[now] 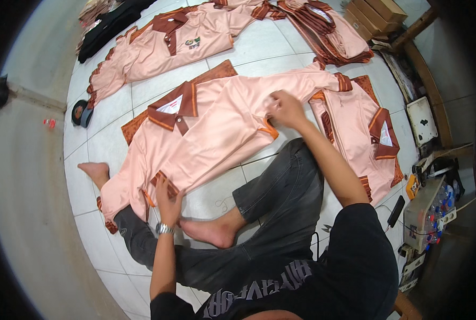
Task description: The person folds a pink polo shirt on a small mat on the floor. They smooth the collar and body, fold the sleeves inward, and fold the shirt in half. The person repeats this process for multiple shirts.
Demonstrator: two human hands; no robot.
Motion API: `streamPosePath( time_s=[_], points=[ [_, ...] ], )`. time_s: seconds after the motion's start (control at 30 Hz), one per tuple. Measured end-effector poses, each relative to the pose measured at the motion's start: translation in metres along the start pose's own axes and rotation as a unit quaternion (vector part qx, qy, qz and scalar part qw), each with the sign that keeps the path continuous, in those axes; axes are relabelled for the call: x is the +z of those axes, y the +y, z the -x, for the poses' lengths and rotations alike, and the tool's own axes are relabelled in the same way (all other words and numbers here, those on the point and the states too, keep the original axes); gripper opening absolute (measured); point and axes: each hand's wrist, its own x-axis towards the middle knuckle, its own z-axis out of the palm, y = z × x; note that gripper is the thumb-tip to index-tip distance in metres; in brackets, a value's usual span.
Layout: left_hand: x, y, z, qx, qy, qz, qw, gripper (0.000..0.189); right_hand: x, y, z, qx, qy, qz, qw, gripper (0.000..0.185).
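A pale pink polo shirt (222,108) with a brown collar (172,106) lies spread on the tiled floor in front of me, its sleeves out to both sides. My left hand (168,200) rests on its near left part, fingers apart, against a brown striped band (164,182). Over the shirt's right side, my right hand (286,109) is blurred, with its fingers bent close to the cloth above an orange-trimmed edge (269,130). Whether those fingers pinch the cloth is unclear. Brown patterned material (216,72) shows from beneath the shirt.
Another pink shirt (198,44) is spread farther off. Folded shirts lie in a pile (334,32) and at right (354,112). Snips (326,228) lie beside my leg. A cap (82,113) is by the left wall; cardboard boxes (376,16) and a bottle-filled container (422,216) stand right.
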Motion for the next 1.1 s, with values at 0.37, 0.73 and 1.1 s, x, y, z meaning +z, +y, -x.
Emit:
streamPosePath(
  time_s=[0.37, 0.73, 1.1],
  points=[
    [-0.025, -0.01, 0.075, -0.088, 0.067, 0.055, 0.992, 0.041, -0.143, 0.253, -0.054, 0.395, 0.228, 0.124, 0.881, 0.064],
    [-0.015, -0.019, 0.074, -0.156, 0.07, 0.143, 0.975, 0.035, -0.231, 0.215, -0.08, 0.198, 0.376, -0.333, 0.842, 0.014],
    [-0.013, -0.013, 0.033, -0.154, 0.121, 0.474, 0.859, 0.034, -0.183, -0.216, -0.039, -0.262, 0.01, -0.358, 0.896, 0.056]
  ],
)
